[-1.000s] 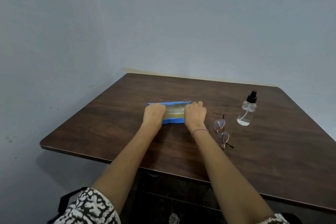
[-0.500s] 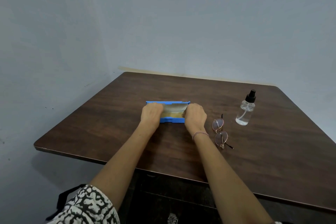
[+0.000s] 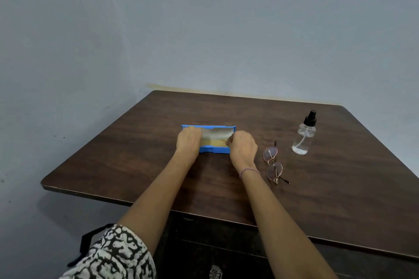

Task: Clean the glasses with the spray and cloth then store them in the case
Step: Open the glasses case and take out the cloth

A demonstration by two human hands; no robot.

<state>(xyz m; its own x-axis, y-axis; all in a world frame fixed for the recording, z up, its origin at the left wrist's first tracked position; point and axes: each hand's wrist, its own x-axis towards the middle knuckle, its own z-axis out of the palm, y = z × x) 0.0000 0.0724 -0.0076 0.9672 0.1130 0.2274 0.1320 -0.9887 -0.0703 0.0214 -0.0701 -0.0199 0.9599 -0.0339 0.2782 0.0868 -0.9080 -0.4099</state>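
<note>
A blue glasses case (image 3: 214, 149) lies open in the middle of the table, its pale lid lining facing up. A yellow cloth (image 3: 214, 142) lies inside it. My left hand (image 3: 188, 142) grips the case's left end, fingers curled over it. At the right end, my right hand (image 3: 243, 147) has its fingers curled, the fingertips pinching the cloth's right edge. The round wire-framed glasses (image 3: 272, 162) lie folded on the table just right of my right wrist. The clear spray bottle (image 3: 304, 137) with a black nozzle stands upright further right.
The dark wooden table (image 3: 140, 165) stands in a corner of pale blue walls. Its near edge runs across just under my forearms. Bare tabletop surrounds the case on the left and behind it.
The case lid has opened wider, showing the lining and the yellow cloth. My right hand has drawn back from the far edge to the cloth's right end. The left hand stays put.
</note>
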